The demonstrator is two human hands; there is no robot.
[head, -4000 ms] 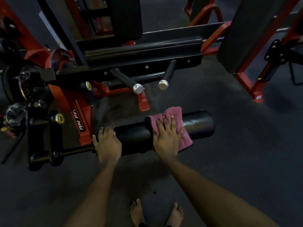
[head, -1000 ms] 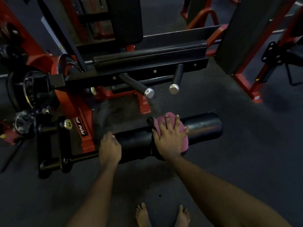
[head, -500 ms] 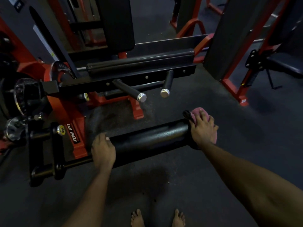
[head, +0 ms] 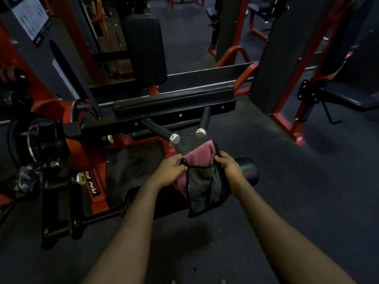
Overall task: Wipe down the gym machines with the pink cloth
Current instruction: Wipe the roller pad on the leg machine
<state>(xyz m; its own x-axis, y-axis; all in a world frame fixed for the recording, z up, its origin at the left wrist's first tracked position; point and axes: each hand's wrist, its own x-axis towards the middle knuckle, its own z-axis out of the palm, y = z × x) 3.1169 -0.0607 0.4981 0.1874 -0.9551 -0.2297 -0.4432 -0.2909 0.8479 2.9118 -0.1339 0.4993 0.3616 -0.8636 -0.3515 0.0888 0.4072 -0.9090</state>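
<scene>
The pink cloth (head: 200,155) is off the roller pad (head: 247,170) now and held up in the air between both hands, spread open in front of the person. Half a second ago it was bunched under the right hand at the free end of the pad, and the left hand was braced on the pad's other end. Both hands have since lifted away. The left hand (head: 169,171) pinches one upper corner, and the right hand (head: 229,167) grips the opposite edge. A grey, dark-trimmed side hangs down below the pink part.

This suggests the pass along the roller is finished and the person is probably refolding or turning the cloth to a fresh face before wiping again.

Behind the cloth, the pad's end cap shows just past the right hand. Beyond it two black handles with silver caps (head: 175,138) stick out from the machine's black bar. The red frame (head: 96,187) with white lettering sits to the left, with weight plates (head: 39,140) further left. Other machines stand on the dark floor beyond, not yet touched.
</scene>
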